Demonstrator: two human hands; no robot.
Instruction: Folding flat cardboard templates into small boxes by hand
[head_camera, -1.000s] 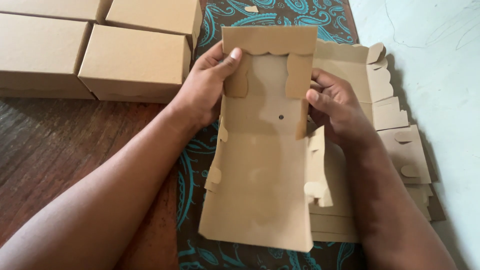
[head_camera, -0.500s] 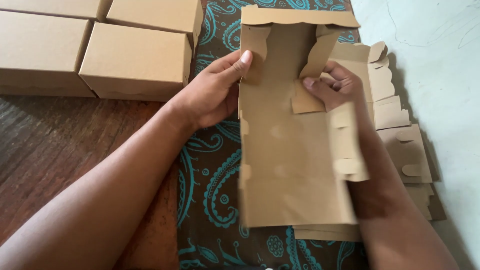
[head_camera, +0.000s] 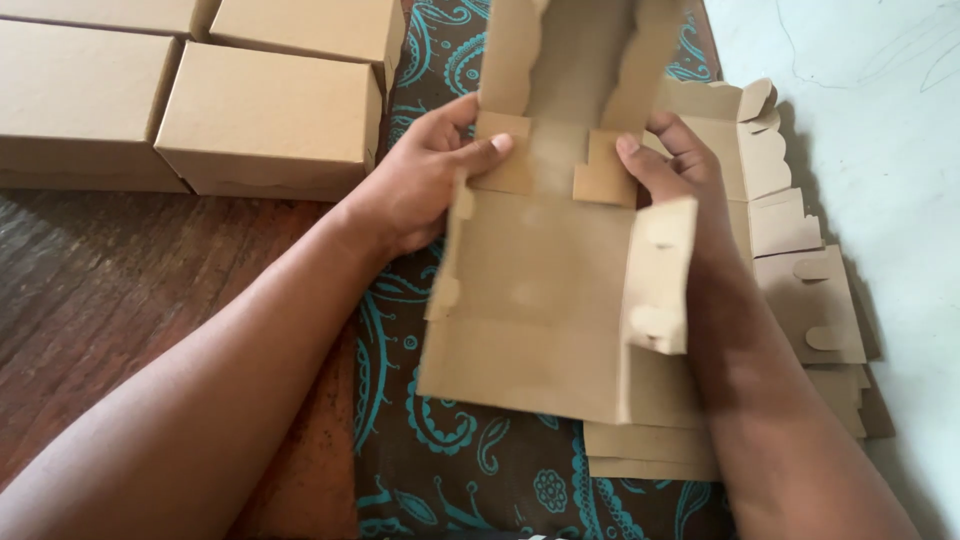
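A flat brown cardboard box blank is up off the cloth, tilted toward the camera, half folded. Its far panel stands upright with scalloped side edges, two small square tabs folded inward at the crease. A right side flap with rounded locking tabs stands raised, and the near panel hangs low and plain.

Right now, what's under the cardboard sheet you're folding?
Under the cardboard sheet lie a stack of flat cardboard sheets, showing at its right and lower edges, and a patterned cloth. The stack's middle is covered.
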